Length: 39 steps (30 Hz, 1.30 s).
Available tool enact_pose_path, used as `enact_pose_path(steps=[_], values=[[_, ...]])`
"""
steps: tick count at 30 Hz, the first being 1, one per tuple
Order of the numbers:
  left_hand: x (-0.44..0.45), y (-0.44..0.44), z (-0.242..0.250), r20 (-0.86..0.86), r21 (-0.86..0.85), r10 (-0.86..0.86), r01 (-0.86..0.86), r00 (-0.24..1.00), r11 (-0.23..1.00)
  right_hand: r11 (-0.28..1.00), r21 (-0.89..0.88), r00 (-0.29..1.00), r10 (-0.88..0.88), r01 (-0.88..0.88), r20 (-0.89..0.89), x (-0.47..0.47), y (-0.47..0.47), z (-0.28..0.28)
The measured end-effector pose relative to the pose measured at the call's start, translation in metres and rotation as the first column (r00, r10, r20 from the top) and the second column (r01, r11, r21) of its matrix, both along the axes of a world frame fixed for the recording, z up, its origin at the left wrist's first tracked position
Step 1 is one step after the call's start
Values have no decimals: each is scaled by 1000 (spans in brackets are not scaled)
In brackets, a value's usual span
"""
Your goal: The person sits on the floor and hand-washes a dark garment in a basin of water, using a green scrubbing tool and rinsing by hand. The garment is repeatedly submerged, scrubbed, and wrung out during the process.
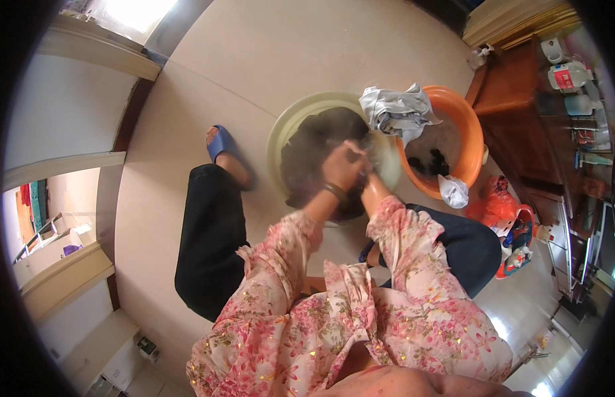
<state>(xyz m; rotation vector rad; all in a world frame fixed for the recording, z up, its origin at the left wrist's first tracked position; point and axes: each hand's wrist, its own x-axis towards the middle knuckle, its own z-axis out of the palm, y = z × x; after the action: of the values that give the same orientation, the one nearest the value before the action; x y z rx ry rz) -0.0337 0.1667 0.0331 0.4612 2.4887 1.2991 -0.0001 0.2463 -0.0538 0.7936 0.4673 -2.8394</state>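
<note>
A pale green basin (273,124) stands on the floor before me, with a heap of dark wet cloth (307,154) in it. Over its right half, my left hand (339,166) and my right hand (363,167) are pressed together, blurred by motion. Their fingers are curled on a bunch of the dark cloth, which shows between and below them. My left hand partly covers the right one. A crumpled light grey garment (394,111) hangs across the rims of the green basin and an orange basin (479,134).
Murky water (436,126) and a small black cloth (439,161) are in the orange basin. A white cloth (454,191) drapes over its front rim. Farther right are a red plastic bag (493,208), a red basket (526,213) and a wooden cabinet (516,134) holding bottles. A pump bottle (479,57) stands behind.
</note>
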Motion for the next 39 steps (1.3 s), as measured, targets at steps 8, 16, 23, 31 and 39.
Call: enact_pose_path(steps=[8, 16, 23, 31, 39], values=[[-13, 4, -18, 73, 49, 132, -136, 989, 990, 977, 125, 969, -194, 175, 155, -9, -7, 10], [-100, -38, -34, 178, 266, 33, -81, 983, 961, 511, 854, 956, -287, 102, 57, -33, 28, 49], [-60, -77, -28, -112, -312, -402, 352, 909, 882, -386, 889, 968, -129, -248, 214, 2, -10, 41], [-59, -36, -59, -248, -118, 65, -96, 967, 988, 585, 810, 932, -315, 43, 178, 10, -6, 6], [-65, -19, -123, 56, -648, -184, 176, 981, 741, 197, 886, 797, -387, -420, 463, -11, 11, -38]])
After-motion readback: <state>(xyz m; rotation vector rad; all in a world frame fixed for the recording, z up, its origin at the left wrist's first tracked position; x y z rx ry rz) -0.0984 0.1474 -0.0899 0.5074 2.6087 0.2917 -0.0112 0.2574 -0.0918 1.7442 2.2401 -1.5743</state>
